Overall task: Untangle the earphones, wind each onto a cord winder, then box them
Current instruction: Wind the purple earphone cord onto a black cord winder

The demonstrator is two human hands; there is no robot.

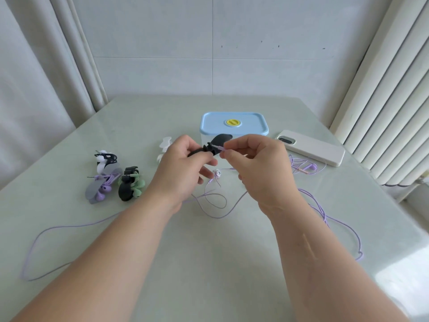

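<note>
My left hand [185, 163] grips a black cord winder [217, 142] above the table's middle. My right hand [257, 159] pinches the plug end of a purple earphone cable [221, 148] against the winder. The rest of that purple cable [216, 201] trails loose across the table on both sides, with one earbud [217, 173] lying under my hands. At the left lie three wound winders: a white one with black earphones [104, 159], a grey one with purple earphones [103, 184], a black one with green earphones [130, 183]. The box [234, 126] stands behind my hands with its blue lid on.
A white empty winder [165, 147] lies left of the box, partly behind my left hand. A white phone [311, 146] lies right of the box, with another purple earphone tangle [304, 167] in front of it. Curtains hang at both sides.
</note>
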